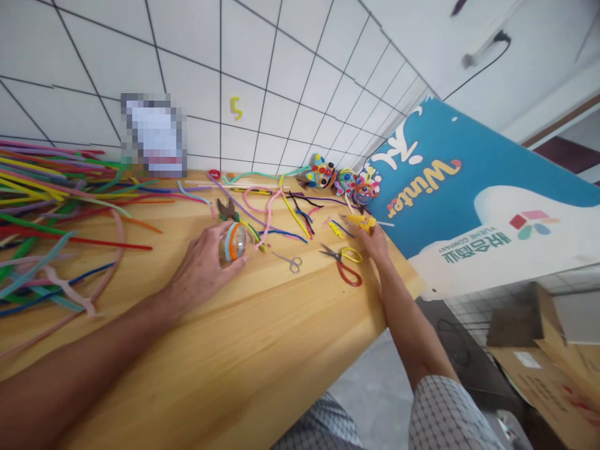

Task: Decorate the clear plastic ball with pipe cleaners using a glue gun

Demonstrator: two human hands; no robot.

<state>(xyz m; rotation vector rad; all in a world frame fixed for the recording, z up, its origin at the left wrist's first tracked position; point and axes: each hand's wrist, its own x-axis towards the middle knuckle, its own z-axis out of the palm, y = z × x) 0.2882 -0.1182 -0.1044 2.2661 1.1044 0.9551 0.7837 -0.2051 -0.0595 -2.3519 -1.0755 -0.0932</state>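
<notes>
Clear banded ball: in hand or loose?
In hand: left hand curls around the ball. Cannot tell if it touches the table.

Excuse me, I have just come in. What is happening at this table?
A person is working with both bare hands. The left hand holds a clear ball with orange and light blue bands around it. The right hand grips a yellow glue gun, its tip apart from the ball. Two pairs of scissors lie between the hands on the wooden table. Three decorated balls sit by the wall, and many coloured fuzzy sticks lie at the left.
</notes>
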